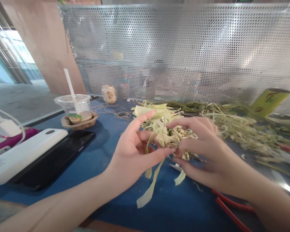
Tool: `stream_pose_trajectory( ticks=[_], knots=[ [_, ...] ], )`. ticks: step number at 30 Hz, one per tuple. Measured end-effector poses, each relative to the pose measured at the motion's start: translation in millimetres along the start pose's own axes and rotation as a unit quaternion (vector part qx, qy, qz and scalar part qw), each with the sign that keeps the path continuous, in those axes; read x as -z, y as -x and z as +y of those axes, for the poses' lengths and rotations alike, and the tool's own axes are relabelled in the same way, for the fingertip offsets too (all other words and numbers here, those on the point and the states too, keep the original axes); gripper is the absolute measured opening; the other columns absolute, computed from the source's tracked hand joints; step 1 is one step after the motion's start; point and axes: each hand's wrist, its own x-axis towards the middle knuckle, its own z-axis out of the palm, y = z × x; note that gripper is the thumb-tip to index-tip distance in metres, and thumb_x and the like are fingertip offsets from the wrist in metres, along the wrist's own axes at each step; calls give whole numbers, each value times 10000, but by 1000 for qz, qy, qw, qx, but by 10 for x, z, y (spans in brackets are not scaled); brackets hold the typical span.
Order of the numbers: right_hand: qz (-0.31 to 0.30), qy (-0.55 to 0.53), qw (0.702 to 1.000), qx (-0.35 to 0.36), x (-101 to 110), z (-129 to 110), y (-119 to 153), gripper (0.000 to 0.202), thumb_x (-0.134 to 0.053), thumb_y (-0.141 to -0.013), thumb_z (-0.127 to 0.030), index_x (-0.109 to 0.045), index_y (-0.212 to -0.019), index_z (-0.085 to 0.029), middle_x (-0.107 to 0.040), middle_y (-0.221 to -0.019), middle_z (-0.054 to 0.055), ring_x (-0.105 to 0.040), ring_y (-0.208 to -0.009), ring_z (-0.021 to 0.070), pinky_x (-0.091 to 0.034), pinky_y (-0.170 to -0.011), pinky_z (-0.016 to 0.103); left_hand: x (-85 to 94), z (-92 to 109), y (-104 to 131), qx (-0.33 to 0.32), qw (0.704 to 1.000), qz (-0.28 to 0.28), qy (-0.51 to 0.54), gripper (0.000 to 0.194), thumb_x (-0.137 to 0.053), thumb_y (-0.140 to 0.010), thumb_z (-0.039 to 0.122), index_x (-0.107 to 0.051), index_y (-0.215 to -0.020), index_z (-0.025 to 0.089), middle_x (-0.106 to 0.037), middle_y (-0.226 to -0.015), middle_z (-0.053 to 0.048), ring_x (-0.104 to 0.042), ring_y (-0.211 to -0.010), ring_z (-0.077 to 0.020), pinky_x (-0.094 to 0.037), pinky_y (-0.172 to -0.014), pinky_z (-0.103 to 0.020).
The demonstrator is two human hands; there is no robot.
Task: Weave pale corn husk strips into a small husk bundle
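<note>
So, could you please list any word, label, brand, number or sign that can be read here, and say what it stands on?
None can be read for certain.
Green label on the clear cup: too blurred.
Red and dark marks on the yellow-green tube: too blurred.
Faint marks on the white slab: too faint.
Green lit shape at the top edge: cut off, unreadable.

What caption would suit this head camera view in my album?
Two hands work pale, leafy strips above a blue tabletop, with red-handled scissors nearby.

Blue counter (100,151) across lower centre, pale green-yellow strips (162,130) mid-frame, red handles (232,212) lower right.
</note>
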Motion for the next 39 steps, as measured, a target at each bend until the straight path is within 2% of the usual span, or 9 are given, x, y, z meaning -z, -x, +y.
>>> stream_pose_trajectory(
  ticks=[12,20,22,24,26,29,32,36,39],
  knots=[
    [-43,3,999,0,25,6,27,86,-563,-718,-146,-555,-653,-203,-445,-1243,34,-392,-1092,250,-276,-881,445,0,26,22,-17,1000,20,1,760,-721,-653,175,-342,-1309,235,-652,-647,45,-455,-385,-28,-377,-361,-141],
    [-54,-31,998,-2,74,53,9,104,-581,-772,-276,-605,-686,-223,-477,-1245,33,-386,-1130,272,-247,-911,490,0,56,10,3,1000,-21,6,812,-719,-661,153,-289,-1343,252,-652,-709,44,-507,-483,-29,-418,-463,-140],
    [-34,-72,997,0,105,77,5,216,-537,-810,-318,-586,-632,-206,-524,-1181,42,-430,-1087,265,-265,-902,483,-5,54,6,11,999,-36,11,821,-714,-665,157,-273,-1352,241,-646,-700,41,-534,-513,-48,-423,-478,-153],
    [23,-112,993,-18,124,99,-6,306,-468,-855,-298,-533,-577,-186,-582,-1041,46,-498,-990,226,-306,-883,444,-10,40,3,19,999,-41,18,823,-713,-665,165,-267,-1355,227,-648,-694,30,-573,-575,-80,-439,-515,-173],
    [68,-139,986,-59,129,112,-27,282,-454,-865,-254,-501,-596,-181,-601,-913,36,-539,-891,181,-364,-841,378,-9,22,2,27,999,-44,16,836,-718,-660,183,-261,-1359,220,-655,-705,17,-598,-637,-111,-459,-578,-208],
    [11,-177,978,-105,112,104,-68,123,-506,-847,-262,-542,-754,-189,-608,-829,14,-560,-789,139,-431,-733,280,3,8,4,36,997,-68,-2,873,-707,-677,204,-200,-1387,232,-664,-742,4,-599,-679,-129,-460,-661,-258],
    [-64,-212,967,-127,74,69,-96,130,-505,-850,-287,-590,-825,-191,-614,-769,-3,-561,-708,116,-444,-644,231,11,21,6,39,995,-86,-43,891,-694,-689,197,-162,-1402,248,-635,-712,29,-557,-644,-115,-431,-639,-249],
    [-61,-239,956,-158,27,30,-102,107,-561,-801,-256,-631,-848,-190,-618,-747,-2,-553,-680,119,-449,-619,235,-8,57,6,51,989,-90,-103,912,-682,-695,184,-120,-1412,245,-562,-591,77,-453,-523,-85,-361,-538,-220],
    [-68,-289,942,-153,9,31,-98,136,-550,-792,-185,-654,-877,-204,-607,-774,1,-552,-698,117,-454,-632,244,-27,65,9,56,986,-101,-121,933,-686,-691,190,-98,-1414,245,-592,-625,55,-452,-524,-93,-355,-531,-228]
  ],
)
